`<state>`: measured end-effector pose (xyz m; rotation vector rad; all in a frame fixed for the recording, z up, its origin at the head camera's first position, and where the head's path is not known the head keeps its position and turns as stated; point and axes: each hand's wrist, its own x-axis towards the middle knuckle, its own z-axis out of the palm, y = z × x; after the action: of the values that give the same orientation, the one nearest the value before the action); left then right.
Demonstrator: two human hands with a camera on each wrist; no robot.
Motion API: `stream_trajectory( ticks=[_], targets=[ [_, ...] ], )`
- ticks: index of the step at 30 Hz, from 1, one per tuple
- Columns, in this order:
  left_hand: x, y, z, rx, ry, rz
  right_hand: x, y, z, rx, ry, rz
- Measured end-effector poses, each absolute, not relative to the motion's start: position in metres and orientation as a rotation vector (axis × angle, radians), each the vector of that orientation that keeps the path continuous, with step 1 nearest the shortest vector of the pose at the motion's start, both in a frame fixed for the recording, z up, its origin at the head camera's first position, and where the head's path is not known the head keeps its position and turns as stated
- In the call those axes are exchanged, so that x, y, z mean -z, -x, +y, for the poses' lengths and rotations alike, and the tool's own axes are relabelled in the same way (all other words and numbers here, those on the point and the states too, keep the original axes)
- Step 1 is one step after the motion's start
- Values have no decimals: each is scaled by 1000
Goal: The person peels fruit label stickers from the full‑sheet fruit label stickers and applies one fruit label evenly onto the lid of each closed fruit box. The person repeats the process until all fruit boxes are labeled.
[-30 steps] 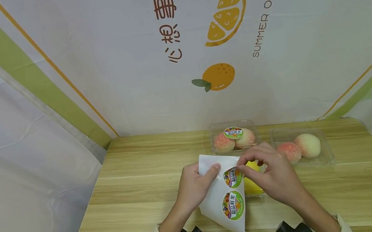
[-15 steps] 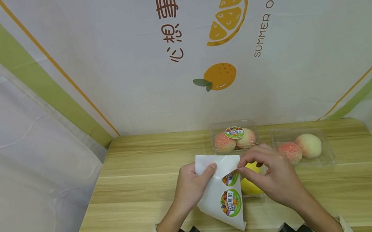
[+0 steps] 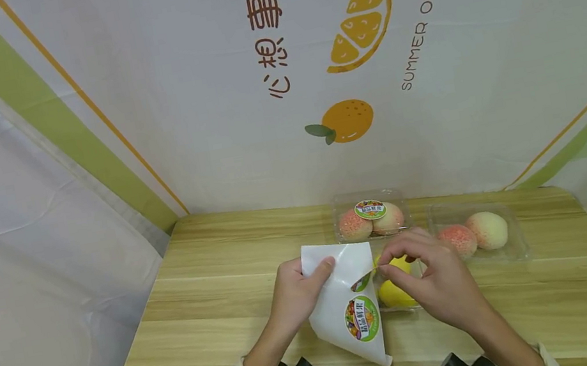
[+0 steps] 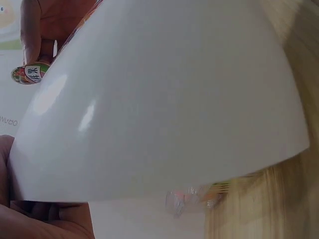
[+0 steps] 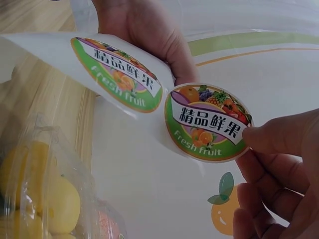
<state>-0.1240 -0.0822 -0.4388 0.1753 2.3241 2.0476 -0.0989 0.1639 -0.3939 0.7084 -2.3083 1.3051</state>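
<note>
My left hand (image 3: 296, 296) grips the upper left of a white sticker backing sheet (image 3: 330, 316), thumb lying on its face. A round "Fresh fruit" sticker (image 3: 362, 319) lies on the lower part of the sheet. Between thumb and fingertips my right hand (image 3: 432, 279) pinches the edge of a second sticker (image 5: 208, 122), printed with fruit and Chinese characters. That sticker is lifted at the sheet's right edge; its far side still touches the sheet in the right wrist view. In the left wrist view the sheet's blank back hides much of the scene.
Behind my hands sits a clear box of yellow lemon-like fruit (image 3: 396, 294). Farther back, a clear box of peaches (image 3: 355, 224) bears a sticker on its lid. To the right is another clear peach box (image 3: 488, 231). A printed curtain (image 3: 231, 122) borders the wooden table (image 3: 214, 267).
My right hand has peeled the upper sticker further from the sheet. The left hand has drawn the sheet slightly left, showing more of the yellow fruit.
</note>
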Motion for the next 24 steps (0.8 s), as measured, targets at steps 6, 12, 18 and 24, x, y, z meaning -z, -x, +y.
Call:
stream_trajectory(
  ticks=[6, 12, 18, 24],
  targets=[
    [441, 125, -86, -2035, -152, 2329, 393, 98, 164, -1288, -711, -2281],
    [441, 125, -88, -2067, -145, 2320, 393, 98, 167, -1289, -713, -2290],
    [441, 124, -90, -2087, -117, 2317, 394, 98, 169, -1281, -714, -2282],
    [443, 122, -96, -2103, -37, 2320, 395, 97, 172, -1289, -692, -2290]
  ],
)
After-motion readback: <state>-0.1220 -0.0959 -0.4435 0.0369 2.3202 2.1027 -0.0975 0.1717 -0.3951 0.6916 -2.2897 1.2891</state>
